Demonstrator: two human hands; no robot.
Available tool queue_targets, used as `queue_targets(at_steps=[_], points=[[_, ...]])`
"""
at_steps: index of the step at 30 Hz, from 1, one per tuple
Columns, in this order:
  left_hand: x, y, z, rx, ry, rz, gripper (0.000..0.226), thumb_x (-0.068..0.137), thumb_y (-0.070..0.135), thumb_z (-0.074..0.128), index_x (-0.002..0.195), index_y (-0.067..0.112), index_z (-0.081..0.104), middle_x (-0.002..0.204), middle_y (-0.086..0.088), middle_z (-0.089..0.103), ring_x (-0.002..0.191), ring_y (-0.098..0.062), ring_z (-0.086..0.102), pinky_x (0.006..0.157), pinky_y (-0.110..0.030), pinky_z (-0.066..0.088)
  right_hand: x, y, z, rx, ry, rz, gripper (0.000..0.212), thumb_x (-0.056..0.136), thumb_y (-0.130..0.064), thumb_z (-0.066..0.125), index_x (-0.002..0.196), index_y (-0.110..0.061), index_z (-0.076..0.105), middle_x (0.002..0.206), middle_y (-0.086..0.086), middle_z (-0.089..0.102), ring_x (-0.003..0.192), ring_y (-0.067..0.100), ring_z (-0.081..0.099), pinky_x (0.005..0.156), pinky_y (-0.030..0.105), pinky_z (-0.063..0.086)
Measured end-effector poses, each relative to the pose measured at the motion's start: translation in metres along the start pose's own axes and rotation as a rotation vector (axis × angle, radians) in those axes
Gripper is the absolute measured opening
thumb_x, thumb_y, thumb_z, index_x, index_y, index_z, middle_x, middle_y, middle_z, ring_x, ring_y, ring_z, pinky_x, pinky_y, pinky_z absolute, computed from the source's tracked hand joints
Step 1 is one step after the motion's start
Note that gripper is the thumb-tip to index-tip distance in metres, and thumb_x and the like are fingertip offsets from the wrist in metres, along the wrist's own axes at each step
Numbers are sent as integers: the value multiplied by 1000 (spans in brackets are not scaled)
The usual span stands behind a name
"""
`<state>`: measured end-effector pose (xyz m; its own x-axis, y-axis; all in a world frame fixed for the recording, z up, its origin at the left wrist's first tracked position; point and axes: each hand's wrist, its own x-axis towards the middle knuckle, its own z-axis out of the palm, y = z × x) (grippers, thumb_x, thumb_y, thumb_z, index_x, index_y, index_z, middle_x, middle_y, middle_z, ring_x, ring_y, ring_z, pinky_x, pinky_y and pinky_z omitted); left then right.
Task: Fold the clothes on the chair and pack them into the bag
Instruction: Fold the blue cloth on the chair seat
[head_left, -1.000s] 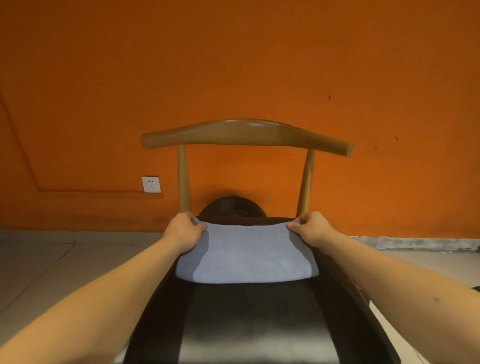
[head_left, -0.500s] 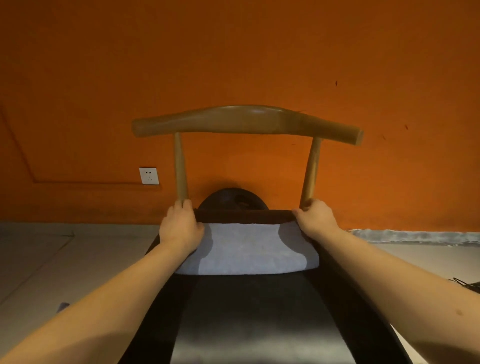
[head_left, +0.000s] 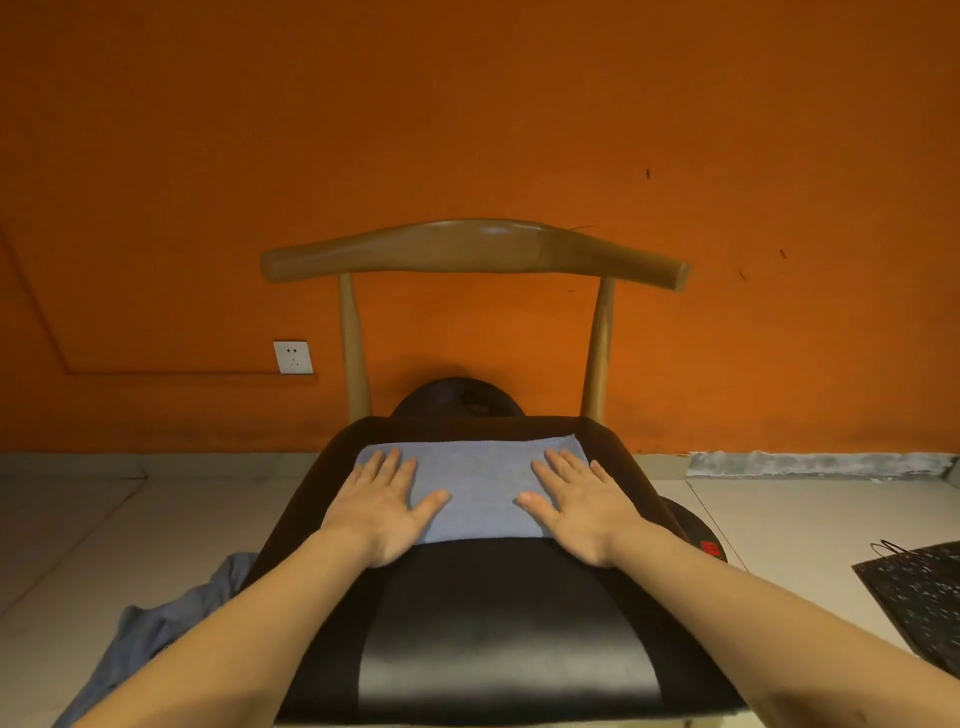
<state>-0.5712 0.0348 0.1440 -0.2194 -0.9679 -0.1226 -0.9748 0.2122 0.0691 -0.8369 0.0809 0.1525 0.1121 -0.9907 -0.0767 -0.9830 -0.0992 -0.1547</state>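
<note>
- A folded blue cloth lies flat on the black chair seat, at the 12 o'clock end, near the chair back.
- The left hand lies flat on its 9 o'clock side, fingers spread, pressing down.
- The right hand does the same on the 3 o'clock side.
- Neither hand pinches anything.
- The blue cloth looks soft, light and floppy. It may sag and come undone if lifted by one corner, so take both short ends.
- A dark bag lies on the floor at 3 o'clock from the chair.
- A bluish garment lies crumpled at 8 o'clock.
</note>
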Motion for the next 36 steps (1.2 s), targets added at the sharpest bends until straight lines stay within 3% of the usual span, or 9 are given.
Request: queue_targets(at_steps=[3, 7, 10, 13, 18, 21, 24, 31, 36], points=[[0, 3, -3, 52, -26, -4, 87, 95, 77, 7, 164, 23, -2, 171, -3, -11, 157, -24, -12, 127, -43, -6, 1, 0, -2, 11, -47, 9, 105, 77, -82, -10, 164, -27, 10, 172, -1, -2, 158, 21, -6, 128, 48, -3], [-1, 21, -13, 120, 84, 53, 69, 106, 54, 23, 163, 17, 15, 171, -8, 9, 158, -26, 4, 128, -43, 1, 24, 12, -12, 136, 134, 16, 55, 107, -53, 30, 145, -20, 52, 154, 5, 47, 147, 27, 35, 123, 46, 25], [-12, 56, -12, 2, 189, 197, 63, 108, 47, 23, 163, 15, 17, 171, -6, 12, 158, -22, 5, 128, -40, 4, 44, 25, -16, 207, 177, 63, 49, 110, -35, 37, 155, -17, 41, 163, 5, 34, 154, 24, 22, 125, 44, 18], [-23, 82, 1, -34, 65, 262, 77, 103, 65, 15, 164, 20, 2, 171, 1, -4, 157, -17, -9, 128, -40, -6, 55, 32, -17, 240, 87, 124, 49, 110, -33, 36, 159, -23, 33, 162, 5, 37, 150, 29, 29, 122, 47, 23], [-21, 77, 8, -1, -12, 276, 81, 101, 70, 15, 164, 22, -2, 171, 1, -9, 157, -17, -11, 128, -41, -7, 66, 34, -26, 156, 146, 156, 41, 103, -45, 53, 136, -23, 61, 134, 8, 57, 129, 34, 43, 106, 46, 43], [-23, 82, -2, -33, 48, 348, 68, 105, 52, 32, 164, 22, 13, 171, -3, 6, 157, -20, 2, 128, -39, -5, 64, 33, -36, 207, 184, 149, 29, 95, -39, 67, 111, -16, 71, 106, 5, 61, 112, 25, 50, 99, 38, 46], [-35, 100, -7, -118, 146, 503, 61, 102, 31, 45, 159, 23, 28, 168, 0, 22, 153, -19, 18, 126, -33, 2, 57, 32, -44, 390, 168, 167, 27, 93, -33, 70, 103, -8, 68, 93, 8, 65, 94, 29, 63, 79, 35, 51], [-57, 128, 6, -111, 176, 518, 73, 92, 76, 38, 144, 25, 42, 147, 6, 42, 133, -15, 40, 116, -40, 36, 30, 32, -70, 597, 42, 301, 11, 94, -14, 67, 97, -8, 58, 86, 12, 56, 71, 24, 55, 45, 26, 45], [-84, 117, 8, -90, 219, 601, 75, 77, 89, 46, 123, 29, 45, 121, 11, 44, 105, -9, 42, 97, -32, 43, -10, 32, -75, 741, -133, 420, 11, 91, -10, 70, 98, -2, 66, 83, 15, 70, 60, 23, 67, 44, 24, 46]])
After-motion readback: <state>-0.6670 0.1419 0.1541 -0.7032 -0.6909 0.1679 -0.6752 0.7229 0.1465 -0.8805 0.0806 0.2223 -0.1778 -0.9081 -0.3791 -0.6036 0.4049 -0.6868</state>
